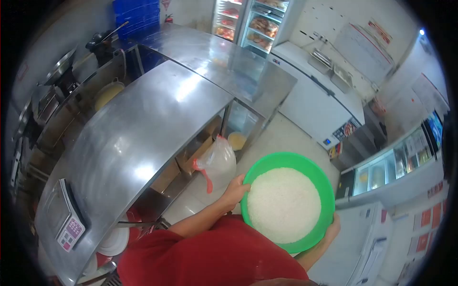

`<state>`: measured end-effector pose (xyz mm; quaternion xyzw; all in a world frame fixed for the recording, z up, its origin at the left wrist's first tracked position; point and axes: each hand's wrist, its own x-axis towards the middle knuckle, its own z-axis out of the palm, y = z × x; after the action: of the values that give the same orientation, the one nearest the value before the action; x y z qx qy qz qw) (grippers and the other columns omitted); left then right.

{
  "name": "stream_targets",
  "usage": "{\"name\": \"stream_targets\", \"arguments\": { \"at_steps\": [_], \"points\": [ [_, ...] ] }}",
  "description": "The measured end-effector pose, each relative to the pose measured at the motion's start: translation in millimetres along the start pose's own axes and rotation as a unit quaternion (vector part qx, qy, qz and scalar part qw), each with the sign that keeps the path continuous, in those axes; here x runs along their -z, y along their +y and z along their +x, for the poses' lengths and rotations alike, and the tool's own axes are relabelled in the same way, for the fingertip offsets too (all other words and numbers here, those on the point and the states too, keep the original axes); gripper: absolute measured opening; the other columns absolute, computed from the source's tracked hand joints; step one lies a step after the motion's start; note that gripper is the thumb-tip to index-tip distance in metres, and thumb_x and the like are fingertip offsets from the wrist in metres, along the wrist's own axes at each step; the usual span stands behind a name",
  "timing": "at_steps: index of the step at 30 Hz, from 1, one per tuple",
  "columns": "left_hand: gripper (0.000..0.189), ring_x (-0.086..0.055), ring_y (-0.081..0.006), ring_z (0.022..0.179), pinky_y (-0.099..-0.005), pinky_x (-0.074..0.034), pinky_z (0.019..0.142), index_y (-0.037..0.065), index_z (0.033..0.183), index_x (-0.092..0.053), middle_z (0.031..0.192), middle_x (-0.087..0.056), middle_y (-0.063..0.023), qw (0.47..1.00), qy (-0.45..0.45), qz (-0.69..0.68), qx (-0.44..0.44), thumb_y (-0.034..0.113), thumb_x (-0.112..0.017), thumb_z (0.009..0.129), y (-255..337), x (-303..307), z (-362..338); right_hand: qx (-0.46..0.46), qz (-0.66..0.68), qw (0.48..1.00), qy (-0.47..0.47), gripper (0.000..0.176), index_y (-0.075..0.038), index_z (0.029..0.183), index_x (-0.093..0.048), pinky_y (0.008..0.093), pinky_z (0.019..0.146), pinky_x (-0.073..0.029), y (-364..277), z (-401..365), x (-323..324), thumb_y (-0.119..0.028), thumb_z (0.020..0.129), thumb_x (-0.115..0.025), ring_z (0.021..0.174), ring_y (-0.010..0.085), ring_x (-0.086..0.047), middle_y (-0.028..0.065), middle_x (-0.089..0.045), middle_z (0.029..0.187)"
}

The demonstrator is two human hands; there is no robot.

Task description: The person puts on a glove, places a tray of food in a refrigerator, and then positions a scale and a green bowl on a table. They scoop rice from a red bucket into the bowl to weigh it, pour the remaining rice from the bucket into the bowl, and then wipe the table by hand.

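Note:
A round green basin [324, 183] holds a broad heap of white grains that look like rice [285, 205]. My left hand [235, 191] grips the basin's left rim, its thumb over the edge. On the opposite side, my right hand [332, 228] holds the lower right rim; most of its fingers are hidden under the basin. The basin is carried in front of my red shirt, above the floor. Just beyond my left hand is a clear plastic bag [218, 162] with red trim, beside the open shelf of the steel table.
A steel table [148, 114] runs along the left, bearing a digital scale [70, 224]. A white chest freezer [310, 100] stands ahead, with lit glass-door fridges [260, 28] behind. Another white freezer [350, 238] is close on the right. Pale floor [279, 138] shows between them.

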<state>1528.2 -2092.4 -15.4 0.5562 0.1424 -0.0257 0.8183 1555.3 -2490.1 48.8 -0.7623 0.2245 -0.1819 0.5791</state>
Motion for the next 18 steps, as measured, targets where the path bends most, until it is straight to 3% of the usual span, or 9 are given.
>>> {"name": "stream_targets", "arguments": {
  "at_steps": [2, 4, 7, 9, 11, 13, 16, 17, 18],
  "points": [
    [0.031, -0.059, -0.0130, 0.081, -0.0275, -0.047, 0.068, 0.000, 0.112, -0.060, 0.093, -0.062, -0.0030, 0.999, 0.033, -0.008, -0.005, 0.006, -0.056, 0.082, 8, 13, 43, 0.005, 0.006, 0.999, -0.042, 0.036, 0.010, 0.114, -0.069, 0.0348, 0.084, -0.049, 10, 62, -52, -0.019, 0.098, -0.054, 0.091, 0.0205, -0.062, 0.0147, -0.072, 0.101],
    [0.025, -0.057, -0.0126, 0.074, -0.0286, -0.043, 0.060, 0.005, 0.108, -0.061, 0.088, -0.059, -0.0015, 0.995, 0.059, -0.073, 0.026, 0.014, -0.056, 0.086, 18, 25, 82, 0.086, -0.075, 0.991, -0.071, 0.034, 0.008, 0.117, -0.069, 0.0342, 0.088, -0.050, 13, 116, -108, -0.016, 0.095, -0.058, 0.096, 0.0229, -0.065, 0.0176, -0.073, 0.107],
    [0.021, -0.053, -0.0114, 0.068, -0.0292, -0.038, 0.053, 0.008, 0.104, -0.061, 0.086, -0.058, -0.0009, 0.987, 0.106, -0.122, 0.015, 0.021, -0.056, 0.089, 44, 35, 151, 0.086, -0.094, 0.977, -0.170, 0.035, 0.006, 0.120, -0.068, 0.0349, 0.093, -0.049, -14, 187, -214, -0.012, 0.091, -0.061, 0.104, 0.0252, -0.066, 0.0199, -0.072, 0.114],
    [0.021, -0.052, -0.0106, 0.066, -0.0290, -0.035, 0.051, 0.009, 0.104, -0.061, 0.086, -0.058, -0.0010, 0.980, 0.156, -0.123, 0.002, 0.023, -0.057, 0.090, 60, 30, 210, 0.157, -0.136, 0.949, -0.239, 0.038, 0.005, 0.122, -0.067, 0.0367, 0.093, -0.050, -13, 261, -271, -0.011, 0.088, -0.063, 0.106, 0.0260, -0.066, 0.0205, -0.071, 0.117],
    [0.021, -0.051, -0.0098, 0.064, -0.0289, -0.033, 0.048, 0.009, 0.104, -0.061, 0.086, -0.058, -0.0011, 0.971, 0.212, -0.109, -0.015, 0.026, -0.058, 0.090, 92, 28, 268, 0.400, -0.199, 0.868, -0.217, 0.035, 0.006, 0.119, -0.067, 0.0387, 0.091, -0.050, -16, 323, -349, -0.012, 0.088, -0.064, 0.101, 0.0270, -0.065, 0.0176, -0.072, 0.111],
    [0.026, -0.060, -0.0196, 0.067, -0.0375, -0.046, 0.052, 0.001, 0.096, -0.063, 0.087, -0.062, -0.0099, 0.984, 0.158, 0.059, -0.052, 0.025, -0.058, 0.089, 114, 27, 308, 0.339, -0.184, 0.881, -0.275, 0.032, 0.005, 0.116, -0.067, 0.0382, 0.088, -0.050, -46, 363, -391, -0.010, 0.088, -0.062, 0.097, 0.0255, -0.064, 0.0155, -0.070, 0.106],
    [0.030, -0.064, -0.0221, 0.071, -0.0402, -0.048, 0.057, -0.003, 0.085, -0.068, 0.089, -0.067, -0.0140, 0.973, 0.228, 0.023, -0.015, 0.025, -0.058, 0.089, 153, 13, 352, 0.227, -0.124, 0.886, -0.386, 0.027, 0.004, 0.110, -0.066, 0.0374, 0.083, -0.049, -103, 404, -450, -0.009, 0.087, -0.060, 0.092, 0.0233, -0.062, 0.0122, -0.068, 0.099],
    [0.031, -0.067, -0.0217, 0.075, -0.0377, -0.051, 0.062, -0.005, 0.083, -0.070, 0.088, -0.069, -0.0154, 0.970, 0.229, 0.056, 0.054, 0.023, -0.058, 0.088, 194, 3, 351, 0.188, -0.098, 0.884, -0.417, 0.026, 0.004, 0.108, -0.065, 0.0372, 0.081, -0.049, -120, 408, -462, -0.008, 0.087, -0.060, 0.090, 0.0225, -0.061, 0.0111, -0.067, 0.097],
    [0.027, -0.068, -0.0221, 0.075, -0.0363, -0.054, 0.067, -0.006, 0.094, -0.070, 0.084, -0.070, -0.0137, 0.975, 0.191, 0.110, 0.026, 0.017, -0.057, 0.088, 149, 29, 382, 0.134, -0.077, 0.884, -0.442, 0.024, 0.004, 0.107, -0.065, 0.0370, 0.080, -0.048, -127, 414, -465, -0.008, 0.086, -0.059, 0.088, 0.0218, -0.061, 0.0101, -0.066, 0.094]
  ]
}}
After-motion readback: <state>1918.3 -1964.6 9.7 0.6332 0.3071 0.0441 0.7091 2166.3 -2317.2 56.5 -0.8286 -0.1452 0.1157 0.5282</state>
